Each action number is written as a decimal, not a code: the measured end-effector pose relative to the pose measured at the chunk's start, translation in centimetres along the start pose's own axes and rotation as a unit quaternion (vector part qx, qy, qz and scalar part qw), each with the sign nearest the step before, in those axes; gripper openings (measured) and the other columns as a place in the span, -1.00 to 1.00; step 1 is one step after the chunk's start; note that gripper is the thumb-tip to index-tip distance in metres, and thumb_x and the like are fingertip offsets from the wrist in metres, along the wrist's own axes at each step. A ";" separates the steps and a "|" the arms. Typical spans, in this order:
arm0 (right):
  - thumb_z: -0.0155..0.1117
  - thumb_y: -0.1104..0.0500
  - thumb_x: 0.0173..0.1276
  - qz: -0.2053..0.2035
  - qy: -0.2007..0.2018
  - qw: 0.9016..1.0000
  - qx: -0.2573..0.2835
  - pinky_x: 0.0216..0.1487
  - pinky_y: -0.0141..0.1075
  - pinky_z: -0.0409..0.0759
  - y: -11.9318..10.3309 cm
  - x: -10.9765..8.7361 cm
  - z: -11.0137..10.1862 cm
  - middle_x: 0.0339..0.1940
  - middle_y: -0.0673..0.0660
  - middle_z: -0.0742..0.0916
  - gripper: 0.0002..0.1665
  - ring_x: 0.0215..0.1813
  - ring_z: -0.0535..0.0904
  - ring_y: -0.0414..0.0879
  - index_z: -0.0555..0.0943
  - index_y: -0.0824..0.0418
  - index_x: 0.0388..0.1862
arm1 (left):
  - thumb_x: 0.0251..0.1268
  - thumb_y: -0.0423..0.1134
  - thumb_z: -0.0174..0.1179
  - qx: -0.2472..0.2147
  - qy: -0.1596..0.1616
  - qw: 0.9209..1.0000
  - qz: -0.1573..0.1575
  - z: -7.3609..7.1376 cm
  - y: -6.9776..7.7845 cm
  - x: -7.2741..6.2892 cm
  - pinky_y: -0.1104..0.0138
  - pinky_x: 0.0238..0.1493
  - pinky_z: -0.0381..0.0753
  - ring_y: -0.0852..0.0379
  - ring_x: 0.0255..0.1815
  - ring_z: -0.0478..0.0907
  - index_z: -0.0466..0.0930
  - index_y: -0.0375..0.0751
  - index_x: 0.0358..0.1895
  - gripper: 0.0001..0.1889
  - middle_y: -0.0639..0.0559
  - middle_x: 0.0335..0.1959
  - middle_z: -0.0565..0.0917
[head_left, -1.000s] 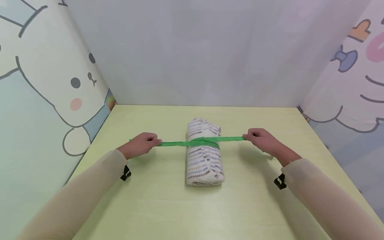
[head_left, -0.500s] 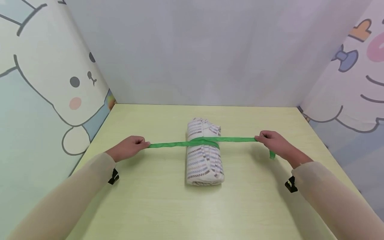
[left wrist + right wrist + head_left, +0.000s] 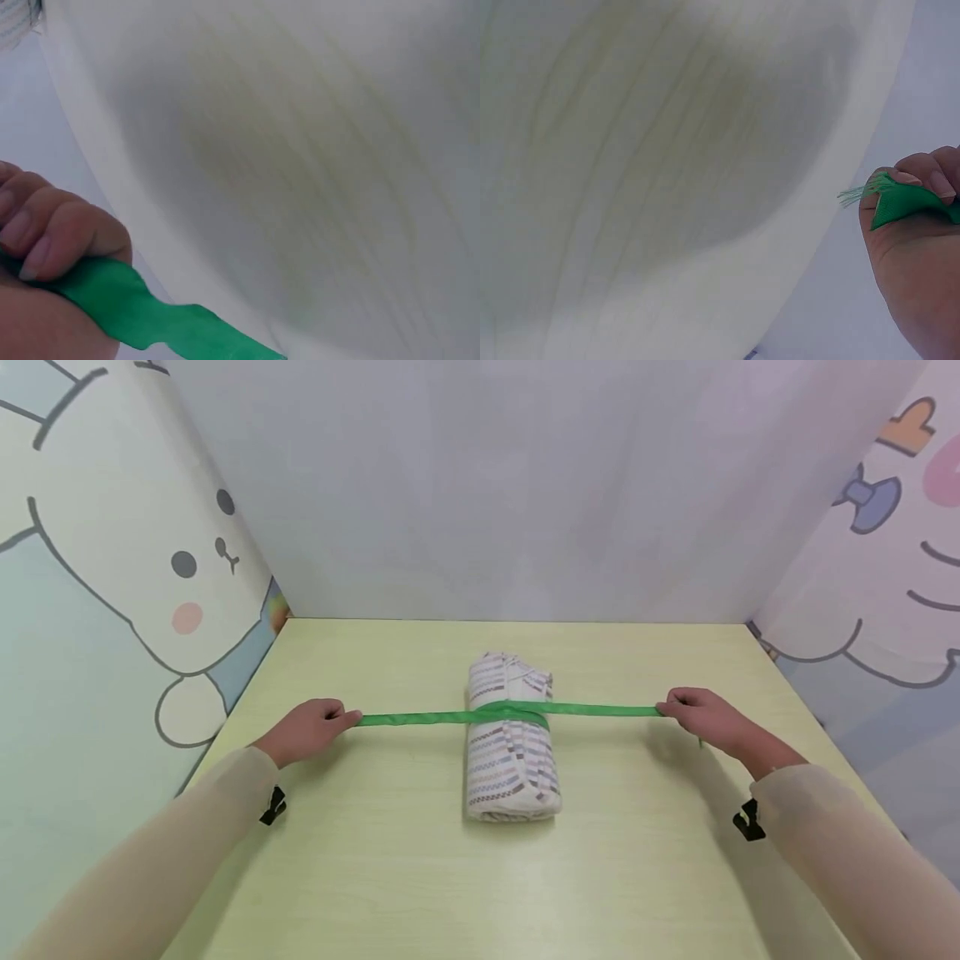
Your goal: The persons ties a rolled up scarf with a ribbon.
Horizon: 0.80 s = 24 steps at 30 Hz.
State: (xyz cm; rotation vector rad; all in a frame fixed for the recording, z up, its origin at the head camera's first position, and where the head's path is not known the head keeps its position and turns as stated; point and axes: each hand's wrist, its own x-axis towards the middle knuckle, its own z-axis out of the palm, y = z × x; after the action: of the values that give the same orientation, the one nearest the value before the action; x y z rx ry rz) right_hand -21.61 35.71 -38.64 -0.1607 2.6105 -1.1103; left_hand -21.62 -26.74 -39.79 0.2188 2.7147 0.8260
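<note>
A rolled cloth [image 3: 495, 768], white with striped patterns, lies on the table with a green ribbon [image 3: 600, 708] wrapped across its upper middle. Both ends of the ribbon stretch out sideways above the table, nearly straight. On the left, my left hand [image 3: 309, 731] pinches one end between thumb and curled fingers; the left wrist view shows a length of ribbon [image 3: 180, 322] coming out of that grip. My right hand [image 3: 705, 718] pinches the other end, whose frayed tip [image 3: 862, 193] pokes out of the fist in the right wrist view. Where the ribbon crosses itself is hard to make out.
The pale wooden table [image 3: 420, 877] runs back to a plain light curtain [image 3: 487, 493]. Cartoon-printed panels stand on the left [image 3: 90, 627] and right [image 3: 847, 593]. A black wrist mount [image 3: 274, 806] sits below each sleeve cuff.
My hands have moved apart, the left one leftward and the right one rightward, so longer stretches of ribbon show on both sides. The rolled cloth has stayed in place.
</note>
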 end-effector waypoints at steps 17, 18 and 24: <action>0.19 0.25 0.57 -0.091 0.028 0.992 0.083 -0.49 -0.16 0.18 0.1 -1.2 -2.4 -0.63 0.06 0.25 -0.59 -0.54 0.15 -0.05 0.29 0.29 -0.49 | 0.55 0.28 0.04 0.017 0.000 1.000 -0.022 -1.0 -0.6 -0.3 0.21 -0.38 0.27 0.05 -0.46 0.28 0.37 -0.15 -0.42 -0.44 0.04 -0.53 0.32; 0.15 0.23 0.60 -0.087 0.019 0.992 0.085 -0.47 -0.14 0.18 0.2 -1.2 -2.4 -0.63 0.07 0.24 -0.58 -0.54 0.14 -0.05 0.28 0.31 -0.48 | 0.54 0.27 0.05 0.021 -0.002 0.999 -0.025 -1.0 -0.6 -0.4 0.21 -0.37 0.27 0.05 -0.45 0.28 0.38 -0.15 -0.42 -0.45 0.04 -0.53 0.33; -0.14 0.10 0.75 -0.061 -0.011 0.992 0.113 -0.38 -0.04 0.11 1.4 -1.1 -1.8 -0.59 0.20 0.22 -0.46 -0.52 0.06 0.10 0.17 0.44 -0.44 | 0.53 0.30 0.04 0.044 -0.012 0.999 -0.031 -0.9 -0.9 -0.3 0.22 -0.36 0.27 0.05 -0.44 0.29 0.38 -0.14 -0.43 -0.44 0.04 -0.52 0.34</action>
State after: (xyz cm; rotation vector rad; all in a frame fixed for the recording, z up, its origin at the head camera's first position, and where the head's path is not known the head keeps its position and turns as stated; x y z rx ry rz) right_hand -21.17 38.14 -38.18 -0.2825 2.4591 -1.4276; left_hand -21.66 -27.96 -39.53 0.1616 2.7227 0.6845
